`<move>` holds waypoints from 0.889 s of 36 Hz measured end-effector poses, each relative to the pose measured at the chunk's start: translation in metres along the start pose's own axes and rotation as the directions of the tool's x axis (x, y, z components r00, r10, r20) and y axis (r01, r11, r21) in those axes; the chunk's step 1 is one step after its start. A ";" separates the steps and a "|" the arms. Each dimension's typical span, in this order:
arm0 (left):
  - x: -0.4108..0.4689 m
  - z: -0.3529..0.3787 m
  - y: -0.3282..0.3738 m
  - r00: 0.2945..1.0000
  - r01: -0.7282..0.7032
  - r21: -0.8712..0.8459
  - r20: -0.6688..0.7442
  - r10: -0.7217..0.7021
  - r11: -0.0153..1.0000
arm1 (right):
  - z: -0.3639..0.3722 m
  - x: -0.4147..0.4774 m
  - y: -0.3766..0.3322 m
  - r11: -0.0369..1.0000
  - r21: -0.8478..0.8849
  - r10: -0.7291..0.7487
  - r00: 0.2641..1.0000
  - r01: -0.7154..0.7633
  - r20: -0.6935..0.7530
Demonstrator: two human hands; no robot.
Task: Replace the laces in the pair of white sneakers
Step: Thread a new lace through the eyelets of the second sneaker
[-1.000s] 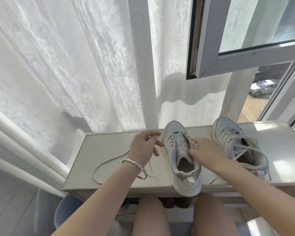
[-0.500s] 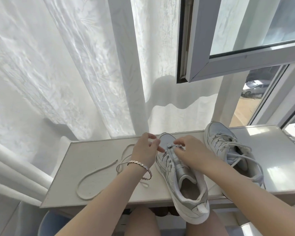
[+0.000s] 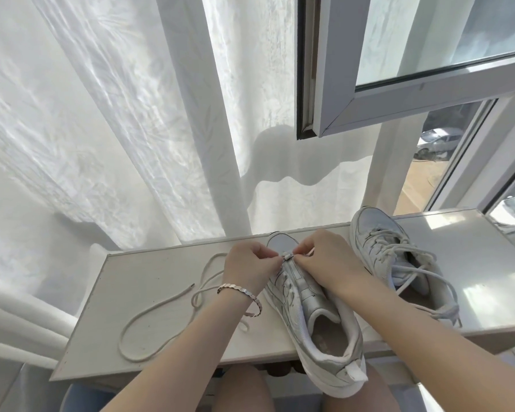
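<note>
Head view: sneaker [image 3: 318, 322] points toe far, heel near, overhanging the surface [image 3: 149, 292]; left hand [image 3: 247, 269] and right hand [image 3: 324, 260] each pinch the lace [image 3: 188, 288].

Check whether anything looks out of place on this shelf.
The sneaker the left hand and right hand work on lies skewed, heel overhanging the shelf's near edge; it could tip. A loose lace sprawls to its left.

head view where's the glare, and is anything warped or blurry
Head view: sun glare whitens the right end of the windowsill by the laced sneaker; the backlit curtain carries the open window sash shadow; the wide lens fans its folds outward; nothing looks notably blurred.
</note>
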State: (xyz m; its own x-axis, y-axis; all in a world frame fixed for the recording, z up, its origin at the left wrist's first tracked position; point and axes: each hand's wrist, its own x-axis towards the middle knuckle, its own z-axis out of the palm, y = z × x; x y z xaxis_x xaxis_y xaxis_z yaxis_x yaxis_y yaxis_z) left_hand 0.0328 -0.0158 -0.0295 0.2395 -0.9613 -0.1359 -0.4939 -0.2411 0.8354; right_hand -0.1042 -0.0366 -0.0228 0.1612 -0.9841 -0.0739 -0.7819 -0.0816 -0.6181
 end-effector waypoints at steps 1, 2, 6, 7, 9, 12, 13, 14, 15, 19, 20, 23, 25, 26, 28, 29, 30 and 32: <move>0.001 -0.001 0.001 1.000 0.005 0.014 0.004 -0.005 1.000 | 0.000 0.000 0.000 1.000 0.000 -0.003 1.000 0.003 -0.004; 0.001 -0.002 0.003 1.000 0.008 0.033 0.012 -0.009 0.999 | 0.001 0.000 0.000 1.000 -0.002 -0.003 1.000 0.003 -0.008; 0.003 -0.006 0.010 0.998 0.002 0.156 0.067 -0.013 0.988 | 0.003 0.000 0.001 1.000 -0.008 0.003 1.000 -0.003 -0.018; 0.004 -0.006 0.010 0.997 0.000 0.162 0.077 -0.012 0.987 | 0.003 0.000 0.001 1.000 -0.012 0.002 1.000 -0.003 -0.020; 0.005 -0.006 0.011 0.996 0.003 0.167 0.085 -0.017 0.986 | 0.004 0.000 0.001 1.000 -0.024 0.000 1.000 -0.001 -0.026; 0.006 -0.006 0.012 0.996 0.004 0.172 0.091 -0.020 0.985 | 0.006 -0.001 0.000 0.999 -0.049 0.006 1.000 -0.007 -0.029; 0.006 -0.006 0.011 0.996 0.002 0.175 0.092 -0.018 0.985 | 0.006 -0.001 0.001 0.999 -0.054 0.004 0.999 -0.006 -0.032; 0.006 -0.007 0.011 0.995 -0.002 0.181 0.094 -0.015 0.984 | 0.006 -0.001 0.001 0.999 -0.053 0.003 0.999 -0.005 -0.035; 0.006 -0.007 0.011 0.995 -0.007 0.188 0.097 -0.011 0.982 | 0.006 -0.001 0.001 0.999 -0.049 0.004 0.999 -0.005 -0.036; 0.008 -0.007 0.010 0.994 -0.016 0.212 0.113 -0.008 0.977 | 0.005 0.000 0.001 0.999 -0.038 0.005 0.999 -0.006 -0.038; 0.008 -0.007 0.010 0.993 -0.014 0.215 0.121 -0.012 0.977 | 0.006 0.000 0.001 0.999 -0.035 0.004 0.999 -0.005 -0.039; 0.011 -0.007 0.011 0.989 -0.015 0.228 0.148 -0.020 0.974 | 0.006 0.000 0.002 1.000 -0.030 0.007 0.999 -0.008 -0.040; 0.013 -0.006 0.012 0.987 -0.027 0.261 0.161 -0.016 0.965 | 0.007 0.000 0.002 0.999 -0.032 0.009 0.999 -0.011 -0.041; 0.014 -0.006 0.013 0.986 -0.033 0.275 0.168 -0.014 0.961 | 0.007 0.000 0.002 0.999 -0.032 0.010 0.999 -0.012 -0.041; 0.015 -0.005 0.014 0.984 -0.048 0.308 0.180 -0.008 0.950 | 0.007 0.000 0.002 0.999 -0.036 0.011 0.999 -0.013 -0.038; 0.016 -0.005 0.014 0.983 -0.054 0.325 0.182 -0.006 0.944 | 0.007 0.000 0.002 0.999 -0.038 0.013 0.999 -0.014 -0.036; 0.016 -0.006 0.014 0.983 -0.058 0.341 0.184 -0.006 0.938 | 0.007 0.000 0.002 0.999 -0.037 0.015 0.999 -0.016 -0.035; 0.016 -0.005 0.015 0.983 -0.056 0.366 0.185 -0.014 0.929 | 0.007 0.000 0.002 0.999 -0.033 0.017 0.999 -0.018 -0.033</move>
State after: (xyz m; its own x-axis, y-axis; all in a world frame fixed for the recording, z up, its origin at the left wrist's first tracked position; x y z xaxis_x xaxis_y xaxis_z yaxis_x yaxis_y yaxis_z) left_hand 0.0338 -0.0342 -0.0164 0.0875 -0.9660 -0.2433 -0.7779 -0.2189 0.5890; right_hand -0.1011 -0.0356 -0.0296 0.1277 -0.9901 -0.0584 -0.8039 -0.0688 -0.5908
